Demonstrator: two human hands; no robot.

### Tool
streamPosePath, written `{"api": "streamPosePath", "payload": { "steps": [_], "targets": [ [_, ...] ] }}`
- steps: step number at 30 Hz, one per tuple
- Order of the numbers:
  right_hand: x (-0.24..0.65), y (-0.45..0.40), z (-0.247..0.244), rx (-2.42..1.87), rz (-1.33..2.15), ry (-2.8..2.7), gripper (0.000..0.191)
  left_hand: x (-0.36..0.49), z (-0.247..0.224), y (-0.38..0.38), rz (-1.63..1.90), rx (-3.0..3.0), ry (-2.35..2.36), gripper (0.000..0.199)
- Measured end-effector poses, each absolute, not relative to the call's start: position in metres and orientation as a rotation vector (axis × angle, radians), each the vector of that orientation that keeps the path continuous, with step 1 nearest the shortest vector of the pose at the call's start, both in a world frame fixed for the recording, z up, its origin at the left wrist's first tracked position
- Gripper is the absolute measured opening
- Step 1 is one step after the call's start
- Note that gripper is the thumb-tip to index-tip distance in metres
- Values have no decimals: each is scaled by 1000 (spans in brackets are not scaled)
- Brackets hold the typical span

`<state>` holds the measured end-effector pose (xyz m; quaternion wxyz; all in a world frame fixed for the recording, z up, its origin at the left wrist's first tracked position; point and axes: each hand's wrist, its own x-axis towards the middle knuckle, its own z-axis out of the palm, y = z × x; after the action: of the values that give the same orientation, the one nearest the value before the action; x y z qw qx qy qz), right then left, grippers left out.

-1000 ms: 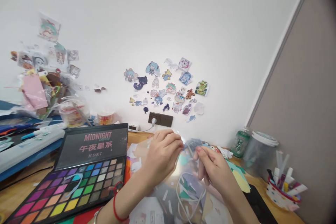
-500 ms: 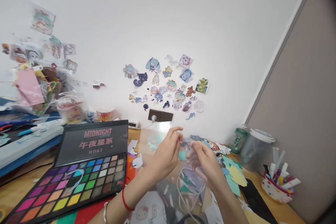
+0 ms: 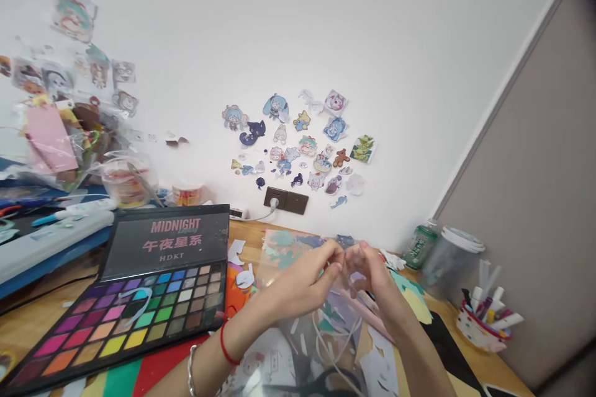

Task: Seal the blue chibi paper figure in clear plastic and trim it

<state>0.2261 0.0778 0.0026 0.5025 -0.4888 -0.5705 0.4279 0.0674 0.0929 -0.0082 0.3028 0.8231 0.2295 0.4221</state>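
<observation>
My left hand, with a red string and a silver bracelet on its wrist, has its thumb and fingers pinched together on something I cannot make out. Facing it at the same height is my right hand, its fingers curled around a thin, see-through piece that is hard to tell from the background. The fingertips of both hands nearly meet. Beneath them lie a clear plastic sheet, a loop of white cable and paper scraps. Black scissors show partly at the bottom edge.
An open makeup palette stands at left, beside a white power strip. At right are a green can, a lidded clear tub and a pen basket. Stickers cover part of the wall.
My left hand has turned over, its fingers now pointing right and pinching near my right hand. My right hand has tilted upright and moved slightly right. The view has shifted a little.
</observation>
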Motion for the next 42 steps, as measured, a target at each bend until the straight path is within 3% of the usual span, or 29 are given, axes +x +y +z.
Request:
{"api": "streamPosePath", "payload": {
  "steps": [5,10,24,42],
  "targets": [
    [233,80,8,-1395,855,-1355,42,69,-3,85,1056,2227,644,11],
    [249,89,6,-1344,680,-1403,45,71,-4,83,1084,2151,594,11],
    [287,114,-10,-1307,707,-1167,44,74,-14,88,1148,2141,598,9],
    [328,138,-41,-1252,670,-957,44,63,-7,89,822,2555,680,20]
  ]
}}
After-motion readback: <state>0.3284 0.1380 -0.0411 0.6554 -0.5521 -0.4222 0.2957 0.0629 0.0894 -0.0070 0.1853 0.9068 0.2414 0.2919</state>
